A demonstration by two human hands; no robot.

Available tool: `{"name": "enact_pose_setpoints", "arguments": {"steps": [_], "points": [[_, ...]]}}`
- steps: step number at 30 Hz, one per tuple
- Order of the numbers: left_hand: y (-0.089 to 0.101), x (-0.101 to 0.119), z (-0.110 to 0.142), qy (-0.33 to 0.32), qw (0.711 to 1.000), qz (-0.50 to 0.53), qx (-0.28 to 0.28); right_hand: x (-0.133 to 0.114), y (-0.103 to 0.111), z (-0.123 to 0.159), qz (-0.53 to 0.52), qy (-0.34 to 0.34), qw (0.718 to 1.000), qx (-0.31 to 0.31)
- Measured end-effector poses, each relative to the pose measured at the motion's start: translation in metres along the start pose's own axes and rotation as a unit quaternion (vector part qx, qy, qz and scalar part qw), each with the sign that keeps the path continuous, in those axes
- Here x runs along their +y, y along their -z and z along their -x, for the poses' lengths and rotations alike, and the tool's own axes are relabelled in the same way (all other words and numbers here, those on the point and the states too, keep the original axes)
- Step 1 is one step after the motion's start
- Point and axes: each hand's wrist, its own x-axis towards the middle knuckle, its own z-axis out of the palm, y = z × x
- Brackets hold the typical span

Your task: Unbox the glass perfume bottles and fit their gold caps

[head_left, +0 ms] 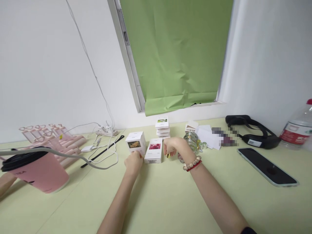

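Note:
My left hand (pixel 133 161) is closed, resting on the table at the lower front of a white box with a yellow-flower picture (pixel 135 139). Its fingertips are hidden, so I cannot make out what they hold, if anything. Between my hands a second white box, with a pink-flower picture (pixel 154 150), lies flat. My right hand (pixel 173 145) bends down just right of that box, fingers pinched on a small yellow and dark piece (pixel 168 156). Close by my right wrist are clear glass jars (pixel 191 139), partly covered by the arm, and small coloured vials (pixel 201 145).
White boxes (pixel 162 126) are stacked at the back. White papers (pixel 208 136), a black headset (pixel 258 136), a phone (pixel 268 166) and a water bottle (pixel 296 128) lie right. Left are a pink cup (pixel 39 172), cables, pink tubes (pixel 70 143) and another person's hand (pixel 6 183).

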Motion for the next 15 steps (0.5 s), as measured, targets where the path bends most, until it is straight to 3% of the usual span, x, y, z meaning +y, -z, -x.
{"name": "enact_pose_setpoints", "arguments": {"steps": [3, 5, 7, 12, 15], "points": [[0.000, 0.000, 0.000, 0.000, 1.000, -0.001, -0.001, -0.005, -0.001, 0.000, 0.005, -0.056, 0.991, -0.120], [0.000, 0.000, 0.000, 0.001, 1.000, -0.002, -0.001, -0.002, -0.002, -0.003, -0.004, -0.068, 0.985, -0.158], [0.000, 0.000, 0.000, 0.001, 1.000, -0.001, -0.001, 0.005, -0.003, -0.008, -0.022, -0.059, 0.986, -0.156], [0.001, 0.000, 0.000, -0.004, 1.000, 0.000, -0.007, 0.027, -0.008, -0.026, -0.082, 0.003, 0.994, -0.071], [0.001, 0.000, -0.001, -0.003, 1.000, 0.000, -0.011, 0.032, -0.007, -0.027, -0.126, 0.038, 0.989, -0.066]]}}
